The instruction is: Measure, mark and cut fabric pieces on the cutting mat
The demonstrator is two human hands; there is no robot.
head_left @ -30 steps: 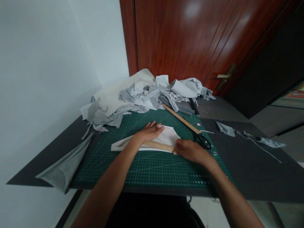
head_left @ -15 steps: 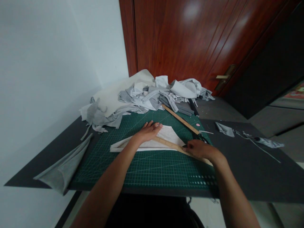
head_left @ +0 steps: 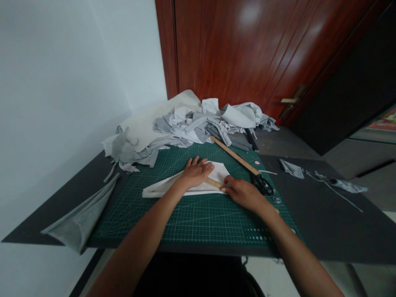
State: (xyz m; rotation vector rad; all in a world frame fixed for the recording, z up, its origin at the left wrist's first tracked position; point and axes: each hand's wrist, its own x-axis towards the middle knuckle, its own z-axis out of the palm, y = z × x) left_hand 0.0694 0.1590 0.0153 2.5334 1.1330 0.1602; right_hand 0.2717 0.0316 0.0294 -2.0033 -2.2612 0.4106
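My left hand (head_left: 198, 172) lies flat with fingers stretched out on a folded white cloth (head_left: 220, 170), partly covering a wooden ruler (head_left: 214, 183) laid across it. At the cloth's right side my right hand (head_left: 241, 192) is closed on the ruler, thumb on the far side and fingers on the near side. The ruler's right end runs under my right wrist and is mostly hidden. Both cloth and ruler rest on a green cutting mat (head_left: 198, 222).
Black-handled scissors (head_left: 262, 184) and a second wooden ruler (head_left: 235, 155) lie right of the cloth. Grey and white fabric scraps (head_left: 192, 128) are heaped at the back. A grey cloth (head_left: 83, 218) hangs over the table's left front edge. Small scraps (head_left: 292, 168) lie at right.
My right hand has moved left along the ruler to the cloth's edge, and the dark thing at its fingertips no longer shows. The scissors are now more exposed. My left hand has shifted slightly right.
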